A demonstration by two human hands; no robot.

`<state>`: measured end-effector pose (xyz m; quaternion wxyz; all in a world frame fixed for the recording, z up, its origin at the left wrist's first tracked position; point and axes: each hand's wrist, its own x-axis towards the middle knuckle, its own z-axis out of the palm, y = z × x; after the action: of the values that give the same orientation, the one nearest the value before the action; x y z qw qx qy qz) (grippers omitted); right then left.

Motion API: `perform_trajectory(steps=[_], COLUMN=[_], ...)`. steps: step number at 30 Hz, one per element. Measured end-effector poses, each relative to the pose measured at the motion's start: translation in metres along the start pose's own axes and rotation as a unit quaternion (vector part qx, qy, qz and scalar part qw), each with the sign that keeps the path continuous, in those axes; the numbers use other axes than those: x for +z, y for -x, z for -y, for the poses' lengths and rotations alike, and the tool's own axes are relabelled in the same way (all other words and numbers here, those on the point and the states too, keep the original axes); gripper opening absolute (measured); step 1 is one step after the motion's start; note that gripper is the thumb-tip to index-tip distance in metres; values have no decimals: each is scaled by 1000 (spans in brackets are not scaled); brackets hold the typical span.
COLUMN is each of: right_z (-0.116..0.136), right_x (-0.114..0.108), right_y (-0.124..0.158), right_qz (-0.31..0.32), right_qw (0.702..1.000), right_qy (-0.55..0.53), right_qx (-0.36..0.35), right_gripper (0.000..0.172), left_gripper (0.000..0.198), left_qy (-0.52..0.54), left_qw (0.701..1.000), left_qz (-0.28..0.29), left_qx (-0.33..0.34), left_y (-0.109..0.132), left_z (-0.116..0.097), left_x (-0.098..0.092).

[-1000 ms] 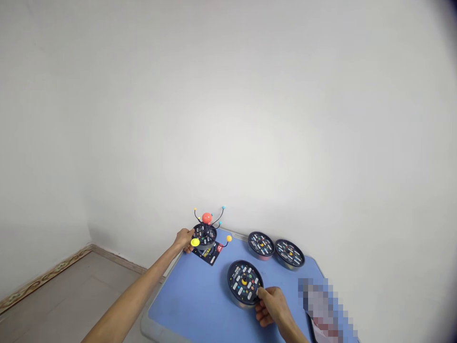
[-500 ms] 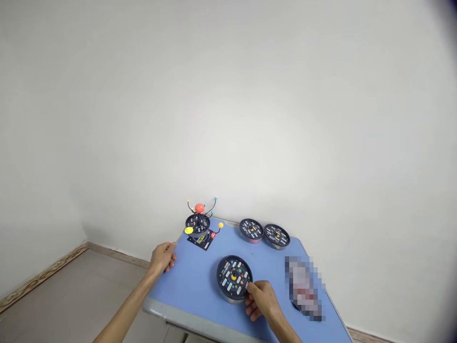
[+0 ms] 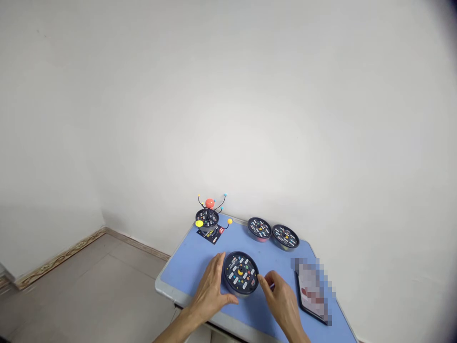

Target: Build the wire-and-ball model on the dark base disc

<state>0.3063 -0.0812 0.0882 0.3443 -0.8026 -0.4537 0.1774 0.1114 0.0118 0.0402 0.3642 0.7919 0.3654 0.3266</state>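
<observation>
"What are you leaning over?"

"A pale-blue table with a grey rim; near my edge, a black-faced round base, plastic-looking with a raised lip, is sitting between my hands."

"Which hand is nearer?"

"Neither, clearly; it is lying just right of my left hand, whose thumb and fingers are standing apart, cupping it, and just left of my right hand, whose tips are reaching its lip; whether they are pinching I cannot tell; being round, it is showing no long axis."

"Anything crowding you?"

"Nothing is standing between fingers and lip; a flat dark-edged slab, face blurred, is lying near my right hand; well beyond, a model with a red-orange ball and curved black arms is standing far left; a pink-sided round base and a greenish-sided one are sitting side by side; a small black printed card is showing beneath the model."
</observation>
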Motion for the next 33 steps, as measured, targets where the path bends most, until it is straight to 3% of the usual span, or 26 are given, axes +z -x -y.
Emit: perform_trajectory(steps=[2,4,7,11,18,23,29,33], right_z=[2,7,19,32,37,37,36,31], right_x=[0,5,13,18,19,20,19,17], right_y=[-1,-3,-7,-13,-16,-14,-15,-19], right_qz=[-28,-11,61,133,132,89,82,90], right_qw=[996,989,981,968,966,970,975,980], right_qy=[21,46,106,155,163,151,104,45], right_qx=[-81,-138,-147,-147,-152,-171,-179,-172], right_gripper=[37,67,95,106,105,94,77,77], left_gripper=[123,129,127,118,115,116,120,120], left_qy=[14,23,28,43,52,57,56,60], left_qw=[999,998,998,998,998,997,997,996], left_qz=[37,50,48,37,25,51,55,55], left_qx=[-8,-13,-15,2,4,-19,-27,-32], left_y=[-5,-10,-12,-11,-13,-11,-10,-10], left_z=[-1,-2,-3,-1,9,0,-6,-7], left_x=[7,13,17,16,17,10,6,5])
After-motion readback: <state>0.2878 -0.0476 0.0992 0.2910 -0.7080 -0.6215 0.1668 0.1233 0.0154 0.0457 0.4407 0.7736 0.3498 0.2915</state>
